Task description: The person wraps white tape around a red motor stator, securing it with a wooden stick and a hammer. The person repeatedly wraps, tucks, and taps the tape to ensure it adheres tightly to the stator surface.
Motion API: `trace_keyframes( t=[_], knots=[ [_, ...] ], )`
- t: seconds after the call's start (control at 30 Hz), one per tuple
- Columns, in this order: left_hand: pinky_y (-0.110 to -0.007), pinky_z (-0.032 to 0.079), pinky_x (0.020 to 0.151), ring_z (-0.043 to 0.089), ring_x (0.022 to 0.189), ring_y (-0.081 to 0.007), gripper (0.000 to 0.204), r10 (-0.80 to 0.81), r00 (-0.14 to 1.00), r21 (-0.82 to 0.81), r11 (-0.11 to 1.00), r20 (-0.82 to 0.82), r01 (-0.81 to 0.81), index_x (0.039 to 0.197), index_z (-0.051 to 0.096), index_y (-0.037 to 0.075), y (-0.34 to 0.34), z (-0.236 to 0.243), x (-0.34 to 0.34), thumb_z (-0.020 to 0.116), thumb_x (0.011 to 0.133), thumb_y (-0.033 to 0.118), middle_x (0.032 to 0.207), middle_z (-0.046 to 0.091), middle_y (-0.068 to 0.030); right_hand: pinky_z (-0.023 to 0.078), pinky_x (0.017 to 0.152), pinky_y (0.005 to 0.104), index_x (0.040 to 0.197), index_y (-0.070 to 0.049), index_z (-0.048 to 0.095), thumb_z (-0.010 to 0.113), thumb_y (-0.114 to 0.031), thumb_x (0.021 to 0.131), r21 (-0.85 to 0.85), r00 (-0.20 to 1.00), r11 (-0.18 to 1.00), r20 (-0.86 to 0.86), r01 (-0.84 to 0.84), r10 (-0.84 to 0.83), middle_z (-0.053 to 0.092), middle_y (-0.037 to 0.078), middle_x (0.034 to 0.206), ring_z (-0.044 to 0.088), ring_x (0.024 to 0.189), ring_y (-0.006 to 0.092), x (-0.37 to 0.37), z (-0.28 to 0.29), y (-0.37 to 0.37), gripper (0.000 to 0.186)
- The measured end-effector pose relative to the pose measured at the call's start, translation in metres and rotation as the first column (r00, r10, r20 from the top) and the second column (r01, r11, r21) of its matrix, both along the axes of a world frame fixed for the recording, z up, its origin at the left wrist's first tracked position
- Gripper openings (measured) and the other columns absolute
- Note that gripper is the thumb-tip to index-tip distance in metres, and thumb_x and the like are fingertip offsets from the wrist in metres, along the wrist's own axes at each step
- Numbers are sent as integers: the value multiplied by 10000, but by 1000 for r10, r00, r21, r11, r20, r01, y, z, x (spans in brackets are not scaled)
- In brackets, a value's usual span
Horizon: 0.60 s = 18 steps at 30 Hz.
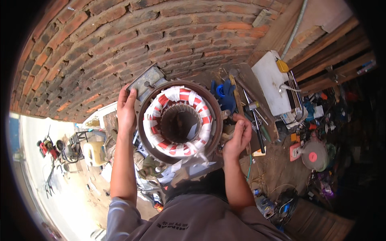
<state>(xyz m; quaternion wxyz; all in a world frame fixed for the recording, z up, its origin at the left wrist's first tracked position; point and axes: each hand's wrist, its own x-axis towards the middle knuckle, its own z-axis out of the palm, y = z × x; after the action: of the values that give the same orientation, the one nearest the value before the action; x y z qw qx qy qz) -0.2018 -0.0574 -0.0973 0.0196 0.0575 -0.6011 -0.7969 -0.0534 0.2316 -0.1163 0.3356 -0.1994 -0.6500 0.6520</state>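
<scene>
In front of me is a motor stator (217, 138), a round brown metal housing with its open bore facing up. A thick ring of windings (150, 118) inside it is wrapped in white and red tape, with loose white tape ends at the near right. A grey metal plate with a bolt (146, 82) sits at the housing's far left. My left hand (126, 110) is closed at that side, thumb and fingers by the plate's near corner. My right hand (238, 138) is closed at the housing's right side, fingers curled; its exact contact is partly hidden.
Behind rises a brick wall (161, 44). Right of the stator lie blue gloves (228, 96), a hammer (253, 105) and other long tools on the bench. A white board (271, 84) stands farther right. A yellow jug (93, 154) and clutter cover the floor at left.
</scene>
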Motion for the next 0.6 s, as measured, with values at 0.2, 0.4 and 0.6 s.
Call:
trace_keyframes(
  t=[0.2, 0.4, 0.6],
  knots=[
    [-293, 421, 1046, 544, 1188, -147, 412, 102, 992, -76, 992, 72, -97, 1441, 471, -8, -2, 14, 19, 555, 1065, 138, 1343, 576, -73, 457, 899, 298, 1034, 9, 620, 555, -163, 1060, -42, 994, 999, -106, 18, -22, 652, 77, 1019, 586, 956, 147, -18, -4, -3, 185],
    [-322, 378, 1086, 534, 1218, -173, 431, 269, 962, -62, 962, 55, -266, 1457, 447, -5, -16, 5, 69, 548, 1047, 83, 1344, 581, -95, 420, 861, 287, 984, 14, 662, 549, -202, 1048, -120, 979, 971, -13, -205, 205, 669, 73, 1010, 538, 908, 130, -83, 8, 23, 251],
    [-377, 276, 1176, 450, 1358, -224, 639, 334, 942, -136, 935, 19, -329, 1518, 371, -12, 4, 12, 138, 654, 987, 203, 1467, 495, -127, 445, 834, 266, 975, 1, 700, 588, -191, 1032, -101, 829, 823, -73, -560, 555, 703, 36, 982, 567, 889, 100, -158, -2, 47, 230]
  ],
)
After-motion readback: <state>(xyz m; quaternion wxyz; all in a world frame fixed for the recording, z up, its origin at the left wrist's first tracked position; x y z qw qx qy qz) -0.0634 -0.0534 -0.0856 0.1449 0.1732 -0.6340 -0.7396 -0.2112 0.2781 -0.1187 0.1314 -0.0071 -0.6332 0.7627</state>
